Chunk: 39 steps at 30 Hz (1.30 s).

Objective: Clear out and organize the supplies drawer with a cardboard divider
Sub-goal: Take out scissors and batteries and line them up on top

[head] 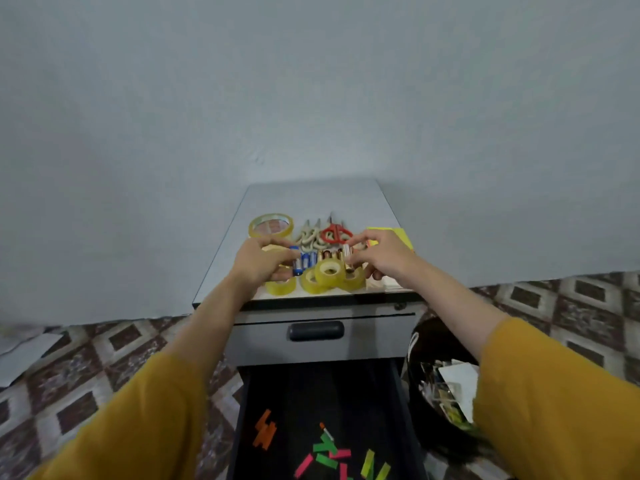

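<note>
On the grey cabinet's tabletop (311, 199), at the middle of the frame, a row of small blue, copper and white cylindrical batteries (311, 259) ran from left to right, each cell's long axis pointing up the frame. The row sat directly between the hands. The left hand (258, 261) had curled fingers closed round the blue end, the right hand (384, 256) had fingers closed round the pale end, and neither hand was nearer than the other.

Small yellow tape rolls (329, 270) lay just below the row, touching it. Red-handled scissors (336, 233) and a large clear tape roll (270, 225) lay just above. The open black drawer (311, 386) gaped at the bottom of the frame, well apart from the hands, with loose coloured paper strips (332, 448) in it. To my eye the clearing out wasn't finished.
</note>
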Tool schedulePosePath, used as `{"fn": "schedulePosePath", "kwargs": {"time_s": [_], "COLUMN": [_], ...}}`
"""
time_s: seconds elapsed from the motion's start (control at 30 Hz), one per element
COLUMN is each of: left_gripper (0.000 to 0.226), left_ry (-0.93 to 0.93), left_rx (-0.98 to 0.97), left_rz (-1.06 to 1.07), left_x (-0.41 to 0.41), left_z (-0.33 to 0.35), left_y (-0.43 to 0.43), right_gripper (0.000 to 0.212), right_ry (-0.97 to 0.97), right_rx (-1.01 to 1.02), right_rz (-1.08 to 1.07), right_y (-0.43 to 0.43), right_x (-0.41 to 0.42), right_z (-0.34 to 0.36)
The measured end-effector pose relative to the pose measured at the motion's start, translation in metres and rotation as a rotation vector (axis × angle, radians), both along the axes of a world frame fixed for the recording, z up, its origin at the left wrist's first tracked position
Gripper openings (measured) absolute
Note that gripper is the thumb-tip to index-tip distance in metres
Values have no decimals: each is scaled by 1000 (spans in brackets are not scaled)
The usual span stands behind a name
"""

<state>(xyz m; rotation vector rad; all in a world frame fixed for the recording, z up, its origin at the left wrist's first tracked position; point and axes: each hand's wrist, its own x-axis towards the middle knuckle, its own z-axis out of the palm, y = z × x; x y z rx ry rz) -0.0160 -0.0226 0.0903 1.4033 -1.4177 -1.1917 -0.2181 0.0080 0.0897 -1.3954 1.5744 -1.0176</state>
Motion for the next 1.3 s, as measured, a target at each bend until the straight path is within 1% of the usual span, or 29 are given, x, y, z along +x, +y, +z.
{"fn": "schedulePosePath", "kwargs": {"time_s": [0.1,0.17,0.27,0.4,0.5,0.57,0.77,0.87,0.93,1.03,1.13,1.3], "left_gripper": [14,17,10,9,10,14,7,10,11,2,6,4], "left_ry": [-87,-187,-357,-566,-649,-690,-723,-732,-729,-731,-731,-727], "left_rx": [-41,-61,-85,-105,-126,-155,-175,-187,-175,-138,-114,-106], "left_rz": [36,32,0,-77,-135,-148,-157,-160,-167,-172,-159,-153], "left_x": [1,-2,-14,-25,-29,-31,-32,-32,-32,-32,-32,-33], "left_z": [9,11,8,-3,-9,-11,-12,-13,-13,-12,-12,-13], "left_y": [-31,-47,-65,-82,-87,-89,-93,-92,-91,-90,-89,-88], "right_gripper": [25,25,27,24,29,30,32,26,24,23,24,24], "right_ry": [26,56,113,258,381,414,465,491,509,521,505,531], "right_rx": [6,8,-12,4,42,74,114,122,120,85,83,87], "right_rz": [-30,-40,-19,52,110,117,125,131,120,102,79,88], "right_y": [-24,-40,-63,-85,-88,-86,-90,-91,-93,-101,-106,-108], "right_x": [-1,4,16,32,38,40,43,42,41,41,39,38], "right_z": [6,6,2,-4,-3,-2,-3,-5,-6,-12,-15,-18]}}
